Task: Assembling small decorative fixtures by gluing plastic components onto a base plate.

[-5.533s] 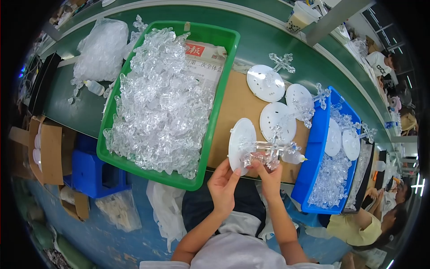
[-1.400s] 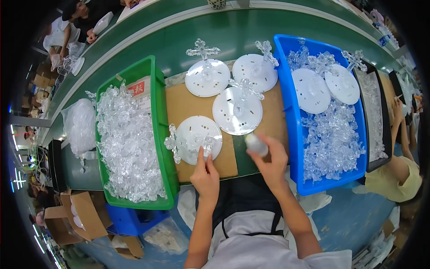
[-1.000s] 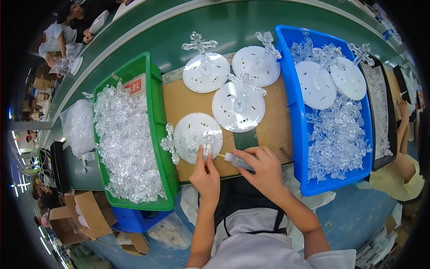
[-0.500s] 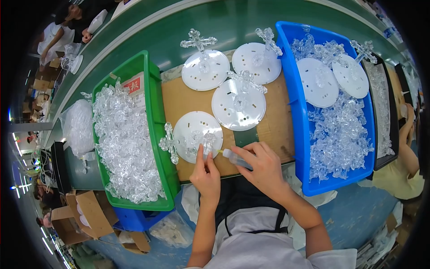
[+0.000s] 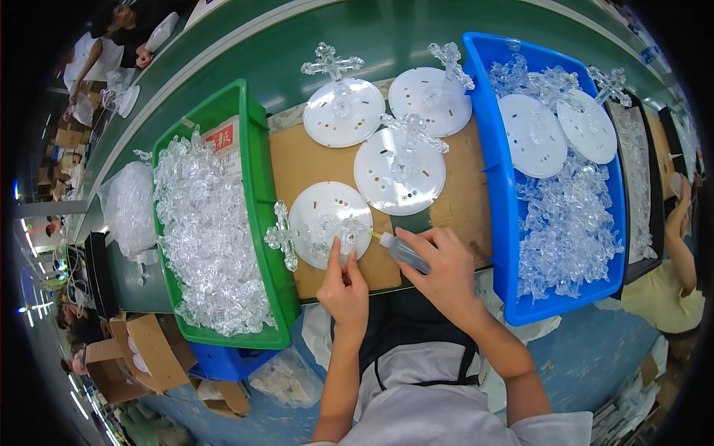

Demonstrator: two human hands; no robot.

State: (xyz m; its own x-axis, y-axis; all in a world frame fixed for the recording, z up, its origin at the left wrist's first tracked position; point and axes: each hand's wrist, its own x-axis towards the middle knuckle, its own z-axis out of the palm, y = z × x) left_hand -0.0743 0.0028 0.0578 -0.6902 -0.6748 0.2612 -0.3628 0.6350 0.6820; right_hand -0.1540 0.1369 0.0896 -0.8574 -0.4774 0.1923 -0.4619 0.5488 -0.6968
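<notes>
In my right hand is a clear squeeze bottle with a white collar and thin yellow tip, gripped between thumb and fingers. Its tip points left, close to a small clear plastic piece pinched between the thumb and finger of my left hand. That piece is over the near right part of a white round disc with small holes and slots. At the disc's left side a clear cross-shaped plastic part sticks out. Glare hides exactly where the clear parts touch.
Three more white discs with clear crosses stand on cardboard. A green bin heaped with clear plastic parts is at left. The blue bin at right holds similar parts and two discs. Another person's arm shows far right.
My right hand has moved slightly right and up, drawing the bottle's tip a little away from my left fingertips. The left hand keeps its pinch almost in place.
</notes>
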